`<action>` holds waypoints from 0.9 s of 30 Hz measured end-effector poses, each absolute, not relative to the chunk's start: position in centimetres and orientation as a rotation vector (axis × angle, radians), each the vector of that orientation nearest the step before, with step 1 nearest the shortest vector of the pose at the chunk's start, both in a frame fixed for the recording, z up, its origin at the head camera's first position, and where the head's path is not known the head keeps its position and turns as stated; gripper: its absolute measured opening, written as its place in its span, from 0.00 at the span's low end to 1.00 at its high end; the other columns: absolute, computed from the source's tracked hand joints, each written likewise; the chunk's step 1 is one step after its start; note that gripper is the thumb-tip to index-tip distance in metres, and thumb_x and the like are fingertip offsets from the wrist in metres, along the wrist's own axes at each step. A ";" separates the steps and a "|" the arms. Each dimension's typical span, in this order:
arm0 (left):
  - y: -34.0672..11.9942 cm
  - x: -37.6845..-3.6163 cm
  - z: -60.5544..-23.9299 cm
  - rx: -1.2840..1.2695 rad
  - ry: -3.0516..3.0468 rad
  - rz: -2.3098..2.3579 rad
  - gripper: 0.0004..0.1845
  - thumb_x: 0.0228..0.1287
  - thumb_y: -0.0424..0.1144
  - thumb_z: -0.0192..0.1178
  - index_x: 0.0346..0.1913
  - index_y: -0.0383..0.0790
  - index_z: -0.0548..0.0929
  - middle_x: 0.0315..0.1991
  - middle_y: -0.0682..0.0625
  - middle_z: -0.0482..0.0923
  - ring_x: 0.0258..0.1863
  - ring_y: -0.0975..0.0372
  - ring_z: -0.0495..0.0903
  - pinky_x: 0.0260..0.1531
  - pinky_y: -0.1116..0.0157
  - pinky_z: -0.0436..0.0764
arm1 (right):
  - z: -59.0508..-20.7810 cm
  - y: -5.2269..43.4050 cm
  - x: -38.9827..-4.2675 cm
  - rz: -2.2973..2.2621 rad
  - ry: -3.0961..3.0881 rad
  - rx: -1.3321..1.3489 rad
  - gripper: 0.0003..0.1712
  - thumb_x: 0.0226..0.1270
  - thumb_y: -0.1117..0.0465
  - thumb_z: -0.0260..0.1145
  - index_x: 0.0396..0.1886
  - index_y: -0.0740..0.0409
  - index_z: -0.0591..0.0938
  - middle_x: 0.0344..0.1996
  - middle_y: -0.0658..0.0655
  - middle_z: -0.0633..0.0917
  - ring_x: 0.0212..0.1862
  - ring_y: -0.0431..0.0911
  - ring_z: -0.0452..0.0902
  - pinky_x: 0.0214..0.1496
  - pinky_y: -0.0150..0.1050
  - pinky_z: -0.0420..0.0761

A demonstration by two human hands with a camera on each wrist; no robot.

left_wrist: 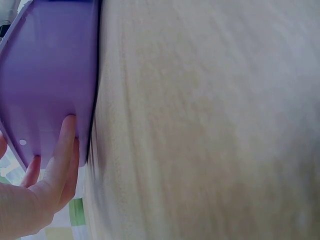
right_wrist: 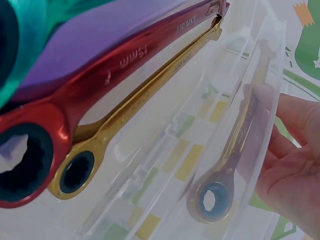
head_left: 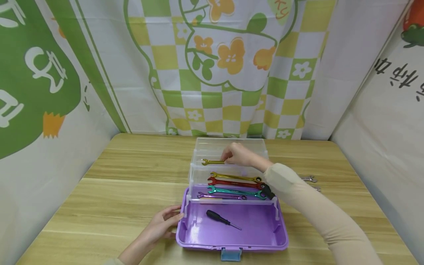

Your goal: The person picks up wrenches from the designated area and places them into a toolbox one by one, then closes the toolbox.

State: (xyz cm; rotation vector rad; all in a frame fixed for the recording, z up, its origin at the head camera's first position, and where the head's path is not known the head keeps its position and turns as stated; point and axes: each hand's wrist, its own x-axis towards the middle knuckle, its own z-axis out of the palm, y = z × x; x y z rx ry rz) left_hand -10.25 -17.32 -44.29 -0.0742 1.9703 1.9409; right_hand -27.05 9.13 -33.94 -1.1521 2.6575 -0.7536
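Note:
A purple toolbox (head_left: 265, 235) stands open on the wooden table (head_left: 116, 191), with clear tiered trays (head_left: 212, 147) raised behind it. My right hand (head_left: 238, 154) reaches into the top tray and pinches a small gold wrench (head_left: 212, 162); through the tray wall the same wrench (right_wrist: 235, 145) shows beside my right hand (right_wrist: 295, 165). The lower tray holds a gold wrench (head_left: 235, 177), a red wrench (head_left: 235, 183), a teal wrench (head_left: 236, 192) and a purple wrench (head_left: 222, 197). A black screwdriver (head_left: 222, 219) lies in the box bottom. My left hand (head_left: 165, 221) rests with straight fingers (left_wrist: 62, 150) against the box's left wall (left_wrist: 45, 75).
Two silver wrenches (head_left: 309, 179) lie on the table right of the box, partly behind my right sleeve. A blue latch (head_left: 230, 254) hangs at the box's front. Printed cloth (head_left: 215, 73) walls the table on three sides.

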 end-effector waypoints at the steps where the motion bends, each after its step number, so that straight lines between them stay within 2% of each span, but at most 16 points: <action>1: -17.3 -10.3 -44.3 -0.074 1.971 1.941 0.33 0.58 0.41 0.56 0.61 0.25 0.57 0.55 0.28 0.63 0.40 0.54 0.77 0.36 0.54 0.81 | -33.9 9.1 -27.0 -0.755 2.660 -1.147 0.06 0.52 0.72 0.63 0.31 0.65 0.83 0.29 0.57 0.84 0.33 0.45 0.79 0.35 0.32 0.80; 16: -17.3 -10.3 -44.3 -0.081 1.967 1.941 0.33 0.58 0.41 0.56 0.60 0.24 0.57 0.53 0.30 0.65 0.39 0.55 0.77 0.36 0.54 0.81 | -34.2 8.9 -27.1 -0.747 2.703 -1.107 0.07 0.49 0.73 0.63 0.30 0.65 0.84 0.29 0.58 0.84 0.32 0.46 0.79 0.33 0.30 0.80; 27: -17.2 -10.3 -44.4 -0.087 1.961 1.947 0.33 0.58 0.41 0.57 0.61 0.24 0.57 0.53 0.30 0.65 0.40 0.54 0.77 0.37 0.53 0.81 | -34.6 9.0 -27.0 -0.730 2.714 -1.121 0.07 0.51 0.71 0.63 0.31 0.65 0.84 0.29 0.57 0.84 0.31 0.45 0.79 0.33 0.31 0.79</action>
